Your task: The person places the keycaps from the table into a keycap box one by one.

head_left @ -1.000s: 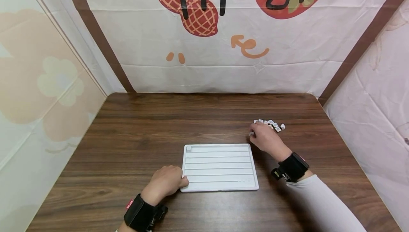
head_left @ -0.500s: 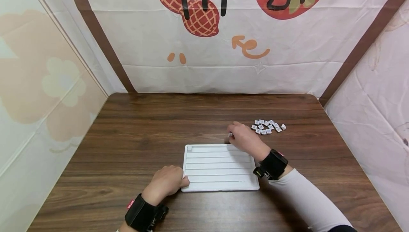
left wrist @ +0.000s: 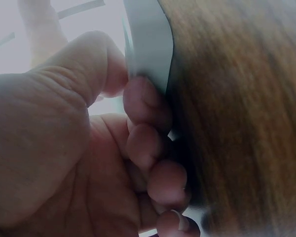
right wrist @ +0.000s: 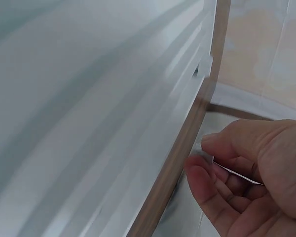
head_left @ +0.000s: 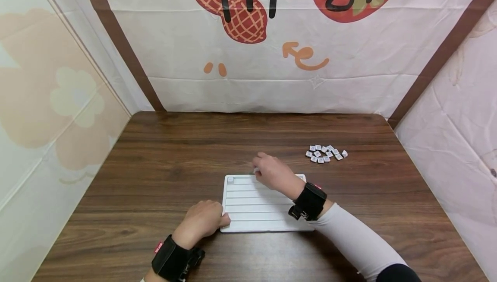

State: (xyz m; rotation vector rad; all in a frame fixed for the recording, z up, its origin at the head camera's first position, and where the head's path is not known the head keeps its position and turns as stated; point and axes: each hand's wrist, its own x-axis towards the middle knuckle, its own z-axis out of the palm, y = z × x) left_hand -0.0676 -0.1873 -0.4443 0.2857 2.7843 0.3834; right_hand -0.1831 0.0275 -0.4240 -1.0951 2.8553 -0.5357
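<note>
A white ridged board (head_left: 248,210) lies on the table, with a small white tile (head_left: 231,180) in its upper left corner. My left hand (head_left: 203,218) grips the board's lower left edge. In the left wrist view the thumb (left wrist: 96,59) lies over the edge and the fingertips curl against its side. Above the board's far edge, my right hand (head_left: 276,174) pinches another small white tile (right wrist: 204,155) between thumb and index finger; the fingers partly hide it.
Several small white tiles (head_left: 320,160) with dark markings lie loosely grouped on the wooden table (head_left: 174,152), beyond the board to the right. A printed cloth (head_left: 174,49) hangs behind the table, and more cloth stands at both sides.
My right hand has moved left from the loose tiles to over the board's far edge, carrying the pinched tile. The left hand keeps its grip on the board.
</note>
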